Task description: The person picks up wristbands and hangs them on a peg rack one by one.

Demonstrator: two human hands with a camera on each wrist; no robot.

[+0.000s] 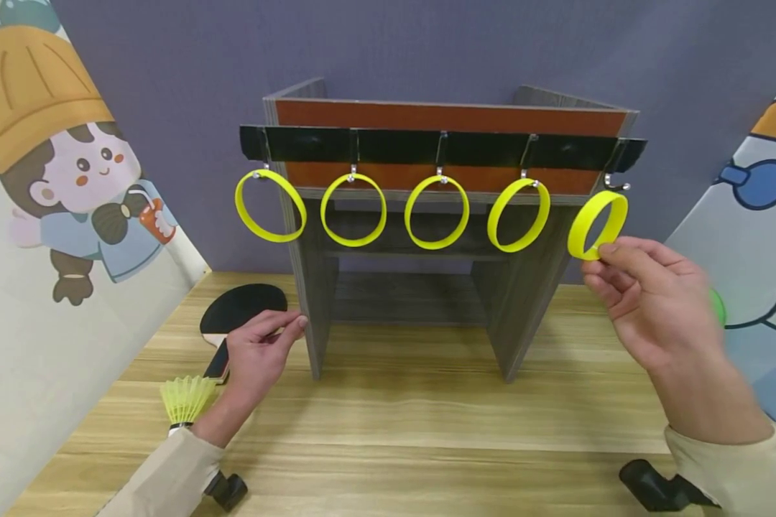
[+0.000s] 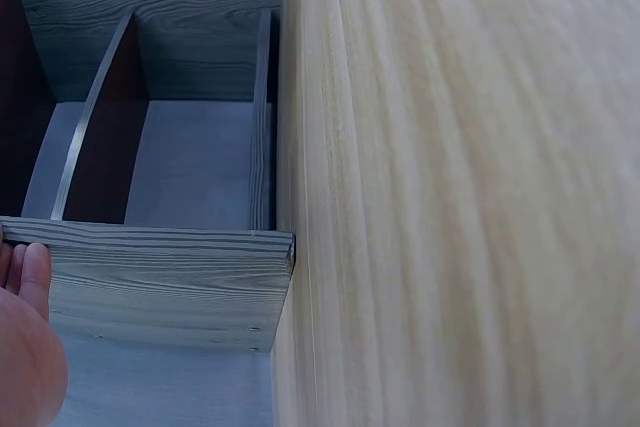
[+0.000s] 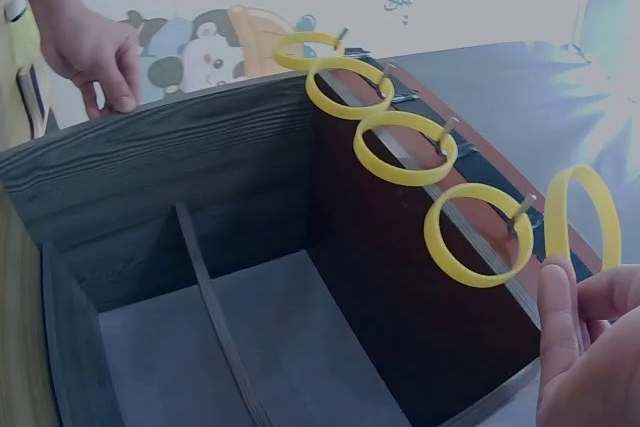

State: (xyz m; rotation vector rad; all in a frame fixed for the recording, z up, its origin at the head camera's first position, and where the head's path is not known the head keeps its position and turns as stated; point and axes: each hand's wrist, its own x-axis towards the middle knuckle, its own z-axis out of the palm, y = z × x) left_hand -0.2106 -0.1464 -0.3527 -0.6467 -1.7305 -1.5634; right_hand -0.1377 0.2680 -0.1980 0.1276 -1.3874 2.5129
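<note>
My right hand (image 1: 659, 309) pinches a yellow ring (image 1: 580, 226) by its lower edge between thumb and fingers. The ring's top sits right below the rightmost metal hook (image 1: 614, 184) on a black strip (image 1: 397, 149). Several matching rings hang in a row from the other hooks, among them a ring (image 1: 415, 233) at the middle one and a ring (image 3: 432, 237) nearest my right hand. At the left side of a grey wooden shelf unit (image 1: 305, 287), my left hand (image 1: 259, 352) has loosely bent fingers, its fingertips right at the panel's front edge.
A black table tennis paddle (image 1: 246, 305) and a yellow shuttlecock (image 1: 186, 399) lie on the wooden table (image 1: 388, 431) by my left arm. Cartoon-printed panels (image 1: 13, 345) flank the table, with a purple-grey backdrop (image 1: 388, 50) behind the shelf unit. Something green shows behind my right wrist.
</note>
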